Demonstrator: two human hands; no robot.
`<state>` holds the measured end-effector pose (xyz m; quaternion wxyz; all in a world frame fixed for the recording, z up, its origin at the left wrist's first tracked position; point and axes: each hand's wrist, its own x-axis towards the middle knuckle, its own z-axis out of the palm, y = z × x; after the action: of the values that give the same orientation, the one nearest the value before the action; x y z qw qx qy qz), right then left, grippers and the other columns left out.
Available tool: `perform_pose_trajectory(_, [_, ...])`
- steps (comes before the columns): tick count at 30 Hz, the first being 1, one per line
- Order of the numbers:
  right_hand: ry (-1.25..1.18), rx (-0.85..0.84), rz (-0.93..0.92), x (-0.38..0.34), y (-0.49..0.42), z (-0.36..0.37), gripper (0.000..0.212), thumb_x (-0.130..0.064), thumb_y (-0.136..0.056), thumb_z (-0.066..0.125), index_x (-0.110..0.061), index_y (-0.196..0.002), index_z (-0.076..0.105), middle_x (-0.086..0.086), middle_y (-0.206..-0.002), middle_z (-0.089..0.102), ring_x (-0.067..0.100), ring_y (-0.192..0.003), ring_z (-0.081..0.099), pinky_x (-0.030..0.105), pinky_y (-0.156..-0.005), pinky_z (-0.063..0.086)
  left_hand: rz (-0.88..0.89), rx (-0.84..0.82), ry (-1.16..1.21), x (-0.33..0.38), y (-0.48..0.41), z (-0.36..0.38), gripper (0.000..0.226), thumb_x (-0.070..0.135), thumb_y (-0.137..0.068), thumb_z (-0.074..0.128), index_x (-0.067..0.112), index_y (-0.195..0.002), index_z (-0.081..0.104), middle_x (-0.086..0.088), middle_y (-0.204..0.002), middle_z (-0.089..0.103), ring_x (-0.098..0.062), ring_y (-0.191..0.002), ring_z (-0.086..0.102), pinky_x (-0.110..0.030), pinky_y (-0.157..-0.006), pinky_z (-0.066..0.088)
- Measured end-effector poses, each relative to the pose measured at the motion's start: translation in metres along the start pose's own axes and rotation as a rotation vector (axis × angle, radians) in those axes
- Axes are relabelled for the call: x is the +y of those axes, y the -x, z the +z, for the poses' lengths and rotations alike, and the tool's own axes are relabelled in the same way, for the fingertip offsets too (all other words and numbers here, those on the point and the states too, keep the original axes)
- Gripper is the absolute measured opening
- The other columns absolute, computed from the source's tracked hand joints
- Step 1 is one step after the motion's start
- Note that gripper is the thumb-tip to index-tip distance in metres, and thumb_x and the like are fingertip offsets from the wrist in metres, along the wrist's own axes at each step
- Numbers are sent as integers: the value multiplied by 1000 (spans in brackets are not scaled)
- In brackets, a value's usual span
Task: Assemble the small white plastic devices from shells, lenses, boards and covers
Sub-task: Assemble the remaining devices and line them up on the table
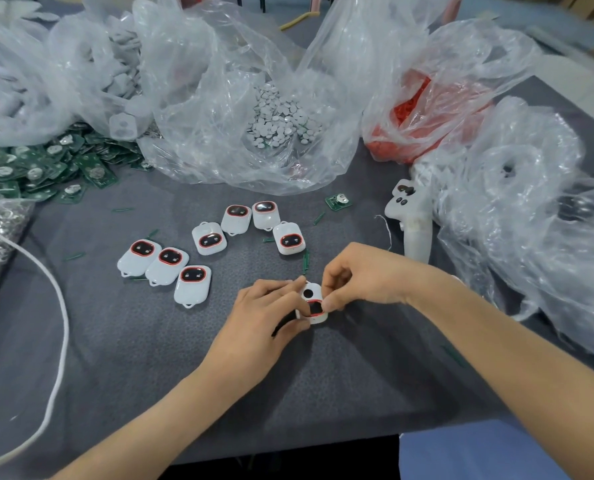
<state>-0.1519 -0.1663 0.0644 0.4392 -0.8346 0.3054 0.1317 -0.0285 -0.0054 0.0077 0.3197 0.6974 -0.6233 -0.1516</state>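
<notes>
**A:** Where is the piece you have me on?

**B:** Right in front of you, between both hands, over the near middle of the grey mat [150, 358]. Your left hand [264, 313] curls its fingers round the left side of the white shell [318, 318]. Your right hand [361, 275] pinches its right edge between thumb and forefinger.

**A:** Which way does it lie?

**B:** Face up to you. Its long axis runs away from you, with the far end leaning a little left. The round hole is at the far end and the red-rimmed dark window at the near end. I cannot tell whether it rests on the mat or hangs just above it.

**A:** And past my hands?

**B:** Seven finished devices [192, 284] lie face up in a loose arc. Three sit close together to your left, windows at their far ends, and four lie farther back. A white cable [61, 306] curves along your left. A white handheld controller [413, 233] lies to your right, and a single green circuit board [338, 201] is near it.

**A:** Farther still?

**B:** A heap of circuit boards [46, 168] is at far left. The far side holds a clear bag of small grey discs [281, 116], a bag of red parts [420, 105] and a bag of white plastic pieces [122, 71].
</notes>
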Motion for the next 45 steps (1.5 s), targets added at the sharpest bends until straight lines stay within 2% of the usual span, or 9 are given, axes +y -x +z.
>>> perform_pose_trajectory(6, [-20, 161, 122, -8, 8, 15, 12, -13, -72, 71, -15, -60, 72, 0, -58, 67, 3, -50, 51, 23, -55, 44, 13, 10, -39, 1, 0, 0, 17, 19, -80, 76, 18, -97, 72, 5, -128, 62, -19, -114, 57, -33, -94, 36])
perform_pose_trajectory(10, [51, 308, 179, -15, 15, 29, 7, -20, -72, 71, -18, -66, 68, 5, -68, 69, 16, -67, 62, 32, -65, 52, -76, 54, 44, 3, 1, 0, 47, 28, -76, 79, 20, -119, 62, 18, -111, 57, -7, -109, 47, -18, -93, 36])
perform_pose_trajectory(13, [195, 382, 177, -23, 17, 38, 9, -17, -79, 64, -24, -76, 60, 5, -85, 67, 24, -84, 64, 28, -67, 47, -11, 30, -74, 5, 1, 1, 62, 37, -74, 79, 21, -130, 58, 5, -109, 59, -17, -101, 50, -29, -91, 43])
perform_pose_trajectory(19, [520, 394, 127, -27, 17, 47, 15, -12, -91, 53, -15, -106, 53, 7, -112, 56, 32, -100, 59, 34, -73, 41, -59, 115, -187, 15, 0, 8, 44, 48, -72, 78, 22, -107, 70, -1, -99, 56, -24, -88, 53, -38, -78, 45])
perform_pose_trajectory(23, [618, 331, 122, -29, 14, 45, 17, -8, -92, 50, -13, -108, 49, 9, -115, 53, 32, -106, 55, 31, -69, 32, -99, 115, -210, 18, -1, 11, 42, 54, -74, 72, 23, -101, 68, 1, -100, 55, -23, -90, 52, -35, -81, 38])
perform_pose_trajectory(31, [564, 233, 120, -32, 11, 30, 18, -12, -92, 55, -13, -110, 56, 10, -113, 57, 30, -105, 57, 31, -76, 41, -139, 131, -233, 18, -3, 14, 41, 56, -72, 71, 24, -97, 66, 3, -99, 54, -23, -91, 52, -35, -83, 35])
perform_pose_trajectory(35, [376, 330, 96, -28, 18, 27, 10, -17, -89, 62, -17, -97, 68, 0, -88, 62, 21, -96, 60, 28, -79, 45, -146, 131, -227, 18, -3, 15, 45, 59, -72, 67, 23, -99, 64, 2, -99, 53, -23, -92, 53, -35, -85, 35])
perform_pose_trajectory(41, [323, 611, 134, -23, 18, 59, 7, -19, -89, 58, -18, -93, 64, 3, -97, 64, 24, -94, 58, 32, -77, 43, -164, 162, -237, 20, -1, 16, 52, 65, -74, 49, 18, -93, 61, 0, -89, 51, -24, -84, 52, -34, -80, 36])
perform_pose_trajectory(45, [289, 683, 81, -20, 20, 67, 7, -17, -90, 58, -16, -93, 64, 2, -94, 60, 23, -90, 57, 31, -75, 40, -189, 179, -254, 20, 0, 18, 43, 53, -71, 70, 16, -90, 61, -2, -88, 53, -26, -83, 54, -36, -80, 39])
